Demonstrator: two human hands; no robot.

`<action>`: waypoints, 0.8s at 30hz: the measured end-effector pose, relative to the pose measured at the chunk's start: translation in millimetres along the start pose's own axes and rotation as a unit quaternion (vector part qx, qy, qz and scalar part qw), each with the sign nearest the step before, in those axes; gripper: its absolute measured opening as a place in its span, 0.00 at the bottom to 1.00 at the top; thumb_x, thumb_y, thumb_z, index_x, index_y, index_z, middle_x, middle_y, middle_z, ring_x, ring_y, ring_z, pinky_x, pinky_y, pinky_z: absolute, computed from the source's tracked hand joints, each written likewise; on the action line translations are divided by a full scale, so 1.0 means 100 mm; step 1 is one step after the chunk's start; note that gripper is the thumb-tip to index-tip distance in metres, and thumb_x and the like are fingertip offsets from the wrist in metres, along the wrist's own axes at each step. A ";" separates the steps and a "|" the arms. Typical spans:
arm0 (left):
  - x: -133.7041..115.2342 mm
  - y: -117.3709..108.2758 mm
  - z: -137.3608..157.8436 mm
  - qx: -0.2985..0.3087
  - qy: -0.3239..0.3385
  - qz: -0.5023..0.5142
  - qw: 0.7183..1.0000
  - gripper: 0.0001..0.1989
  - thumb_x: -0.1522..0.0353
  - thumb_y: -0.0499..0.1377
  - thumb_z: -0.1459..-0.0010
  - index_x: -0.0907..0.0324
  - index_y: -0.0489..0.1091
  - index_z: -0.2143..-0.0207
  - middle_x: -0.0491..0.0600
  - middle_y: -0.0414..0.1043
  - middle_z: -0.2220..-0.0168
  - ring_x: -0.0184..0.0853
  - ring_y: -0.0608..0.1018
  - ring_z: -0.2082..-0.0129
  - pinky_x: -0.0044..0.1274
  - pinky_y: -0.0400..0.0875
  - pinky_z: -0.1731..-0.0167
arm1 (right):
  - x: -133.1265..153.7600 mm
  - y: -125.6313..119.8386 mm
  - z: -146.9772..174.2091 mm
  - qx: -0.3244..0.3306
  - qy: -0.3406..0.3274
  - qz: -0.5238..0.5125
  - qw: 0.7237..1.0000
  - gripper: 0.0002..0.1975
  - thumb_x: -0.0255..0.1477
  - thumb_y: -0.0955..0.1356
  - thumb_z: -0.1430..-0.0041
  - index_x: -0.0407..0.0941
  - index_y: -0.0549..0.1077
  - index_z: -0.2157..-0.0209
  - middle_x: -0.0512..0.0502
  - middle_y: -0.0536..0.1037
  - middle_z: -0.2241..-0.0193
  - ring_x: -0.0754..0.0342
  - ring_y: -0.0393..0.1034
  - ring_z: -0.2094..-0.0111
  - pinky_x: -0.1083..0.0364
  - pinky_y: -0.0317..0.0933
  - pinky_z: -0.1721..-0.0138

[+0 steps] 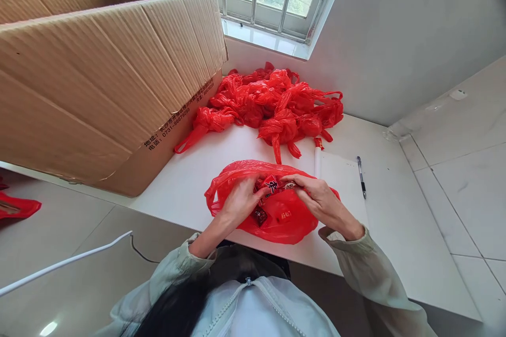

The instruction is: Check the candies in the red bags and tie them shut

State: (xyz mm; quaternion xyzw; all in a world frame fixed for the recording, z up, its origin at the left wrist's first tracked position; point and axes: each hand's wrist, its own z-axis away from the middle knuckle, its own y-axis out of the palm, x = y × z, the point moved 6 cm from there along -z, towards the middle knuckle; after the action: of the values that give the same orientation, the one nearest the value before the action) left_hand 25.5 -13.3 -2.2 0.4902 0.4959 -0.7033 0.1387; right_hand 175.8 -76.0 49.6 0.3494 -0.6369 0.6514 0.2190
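An open red plastic bag (pixel 292 226) lies on the white table in front of me, with several small wrapped packets in it. My left hand (pixel 243 200) reaches into the bag, its fingers closed at a red packet (pixel 271 184) marked with a black character. From the other side, my right hand (pixel 318 197) pinches a small dark-red wrapped packet (pixel 290 185) with pale print. Below the fingers, a dark packet (pixel 259 215) and a red packet (pixel 285 216) with gold print rest in the bag. The fingertips are partly hidden by the packets.
Behind the bag lies a pile of knotted red plastic bags (pixel 272 97), against the wall under a barred window. A large open cardboard box (pixel 118 84) stands at the left. A pen (pixel 361 178) and a red-and-white wrapper (pixel 318 154) lie on the table (pixel 403 221).
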 end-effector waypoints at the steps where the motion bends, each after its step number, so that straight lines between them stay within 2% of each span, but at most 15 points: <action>1: -0.01 0.04 0.00 0.006 0.005 0.001 1.000 0.08 0.68 0.56 0.39 0.60 0.70 0.58 0.52 0.76 0.60 0.43 0.77 0.60 0.31 0.69 0.60 | -0.03 0.00 -0.01 -0.006 0.025 -0.025 0.999 0.12 0.25 0.57 0.36 0.47 0.69 0.59 0.48 0.75 0.61 0.54 0.70 0.59 0.53 0.63 0.55; 4: -0.06 0.09 0.00 0.017 0.033 0.003 0.999 0.10 0.70 0.58 0.41 0.61 0.70 0.56 0.55 0.75 0.57 0.45 0.75 0.56 0.33 0.67 0.56 | -0.14 0.03 -0.03 0.005 0.082 -0.075 0.994 0.10 0.29 0.58 0.35 0.46 0.70 0.65 0.50 0.75 0.66 0.54 0.69 0.64 0.55 0.63 0.60; 7: -0.17 0.05 0.01 0.027 0.065 0.018 0.997 0.15 0.71 0.62 0.46 0.59 0.70 0.55 0.53 0.74 0.55 0.44 0.73 0.53 0.32 0.65 0.53 | -0.18 0.07 -0.02 0.042 0.088 -0.119 0.988 0.10 0.33 0.60 0.35 0.46 0.71 0.60 0.49 0.75 0.62 0.54 0.69 0.62 0.56 0.63 0.60; 9: -0.23 0.00 0.02 0.039 0.076 0.035 0.996 0.12 0.69 0.64 0.47 0.58 0.71 0.59 0.49 0.75 0.59 0.41 0.74 0.58 0.28 0.66 0.57 | -0.18 0.08 -0.01 0.049 0.089 -0.149 0.984 0.12 0.35 0.61 0.35 0.45 0.71 0.58 0.48 0.75 0.63 0.55 0.68 0.65 0.56 0.63 0.63; 11: -0.28 -0.04 0.02 0.059 0.078 0.048 0.994 0.07 0.66 0.63 0.47 0.60 0.71 0.69 0.46 0.73 0.69 0.36 0.74 0.67 0.25 0.66 0.66 | -0.18 0.09 0.00 0.047 0.091 -0.177 0.979 0.12 0.36 0.61 0.35 0.45 0.71 0.58 0.49 0.74 0.65 0.57 0.67 0.67 0.57 0.63 0.65; 13: -0.30 -0.03 0.02 0.090 0.073 0.067 0.991 0.11 0.63 0.63 0.47 0.61 0.69 0.75 0.43 0.69 0.75 0.33 0.71 0.73 0.23 0.63 0.73 | -0.16 0.09 0.00 0.035 0.090 -0.192 0.977 0.11 0.36 0.62 0.36 0.45 0.71 0.58 0.49 0.74 0.65 0.57 0.67 0.68 0.57 0.63 0.65; 16: -0.26 0.01 0.03 0.132 0.041 0.156 0.978 0.13 0.62 0.62 0.45 0.62 0.69 0.75 0.42 0.64 0.78 0.29 0.67 0.76 0.20 0.58 0.77 | -0.13 0.10 0.00 0.031 0.083 -0.208 0.974 0.11 0.36 0.64 0.37 0.44 0.72 0.58 0.48 0.74 0.64 0.57 0.68 0.67 0.57 0.64 0.64; 19: -0.20 0.03 0.01 0.139 0.013 0.228 0.964 0.15 0.61 0.61 0.44 0.62 0.68 0.76 0.41 0.60 0.79 0.27 0.63 0.78 0.20 0.54 0.78 | -0.11 0.13 -0.02 0.047 0.083 -0.257 0.962 0.12 0.37 0.64 0.37 0.44 0.72 0.57 0.48 0.75 0.63 0.57 0.69 0.65 0.57 0.65 0.63; 24: -0.19 0.01 -0.01 0.177 0.016 0.258 0.950 0.14 0.60 0.62 0.46 0.63 0.70 0.75 0.44 0.65 0.78 0.29 0.66 0.77 0.21 0.59 0.76 | -0.12 0.17 -0.03 0.084 0.122 -0.348 0.926 0.13 0.36 0.68 0.41 0.43 0.74 0.57 0.47 0.75 0.63 0.57 0.71 0.63 0.57 0.66 0.61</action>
State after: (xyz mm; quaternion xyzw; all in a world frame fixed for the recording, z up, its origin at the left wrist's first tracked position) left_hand 35.5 -18.3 12.7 0.6292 0.2217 -0.7121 0.2186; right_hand 170.9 -73.0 29.3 0.4844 -0.3861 0.6229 0.4777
